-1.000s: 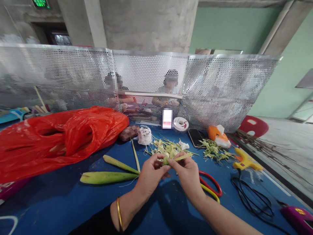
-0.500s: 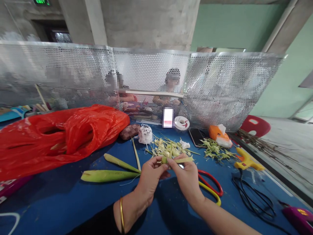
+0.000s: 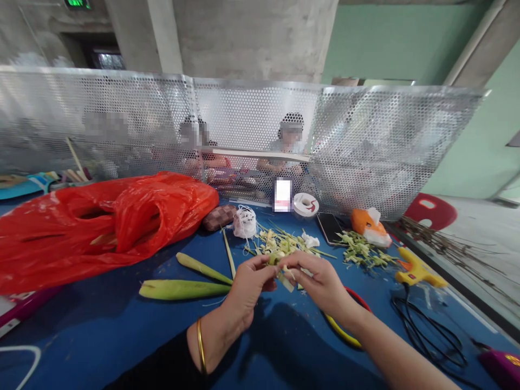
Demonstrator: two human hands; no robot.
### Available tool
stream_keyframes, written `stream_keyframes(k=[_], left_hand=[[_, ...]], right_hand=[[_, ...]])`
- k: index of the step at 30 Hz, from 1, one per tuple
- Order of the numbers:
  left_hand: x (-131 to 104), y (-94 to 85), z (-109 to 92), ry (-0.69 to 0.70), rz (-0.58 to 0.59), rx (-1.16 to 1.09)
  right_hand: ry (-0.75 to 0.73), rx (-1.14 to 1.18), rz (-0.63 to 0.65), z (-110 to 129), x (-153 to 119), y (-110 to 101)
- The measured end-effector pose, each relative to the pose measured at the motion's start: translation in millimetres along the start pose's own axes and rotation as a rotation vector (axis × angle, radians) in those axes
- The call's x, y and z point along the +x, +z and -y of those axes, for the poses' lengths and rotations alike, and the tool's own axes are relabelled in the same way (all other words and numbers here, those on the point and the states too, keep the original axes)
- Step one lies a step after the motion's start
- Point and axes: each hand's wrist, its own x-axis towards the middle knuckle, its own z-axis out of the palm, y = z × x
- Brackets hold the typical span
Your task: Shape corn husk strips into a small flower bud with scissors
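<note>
Between the fingertips of my left hand [image 3: 248, 283] is a small folded strip of green husk [image 3: 275, 259], pinched over the table. My right hand [image 3: 320, 283] pinches the same piece from the other side; a pale end hangs below its fingers. The fingers hide part of the fold. Left of my hands lie a broad green husk leaf [image 3: 179, 290] and a narrower husk leaf [image 3: 201, 266]. Behind the fingers is a pile of pale green scraps [image 3: 280, 242]. A red and yellow handle, seemingly of scissors [image 3: 343, 331], shows partly under my right forearm.
A red plastic bag [image 3: 179, 200] fills the left side. White string [image 3: 245, 222], a ribbon spool [image 3: 305, 205], a phone [image 3: 330, 227] and a tissue pack [image 3: 371, 227] line the back. A yellow glue gun [image 3: 420, 271] with a black cord lies right. People sit behind a perforated screen [image 3: 252, 114].
My right hand has turned over the husk piece, and its strip, which stuck out to the right, now points downward. The view has shifted slightly.
</note>
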Motion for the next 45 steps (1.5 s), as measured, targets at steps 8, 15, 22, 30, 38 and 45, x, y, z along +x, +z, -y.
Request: stream_keyframes(k=[8, 15, 22, 30, 38, 45], left_hand=[[-2.3, 3.0, -1.6, -0.016, -0.023, -0.001], [3.1, -1.2, 0.4, -0.001, -0.056, -0.018], [3.1, 1.3, -4.8, 0.015, -0.078, 0.014], [3.0, 1.7, -2.9, 0.083, -0.073, 0.107], [6.4, 2.3, 6.4, 0.156, -0.061, 0.229], [5.4, 0.9, 11.2, 0.286, -0.082, 0.348]], right_hand=[[0.340, 0.305, -0.201, 0.6, 0.6, 12.6], [0.409, 0.275, -0.180, -0.5, 0.6, 7.6], [0.462, 0.220, -0.172, -6.3, 0.5, 7.2], [0.452, 0.055, -0.010, -4.8, 0.3, 5.0], [0.523, 0.034, -0.003, -9.3, 1.1, 6.2], [0.545, 0.020, -0.089, -8.2, -2.0, 17.2]])
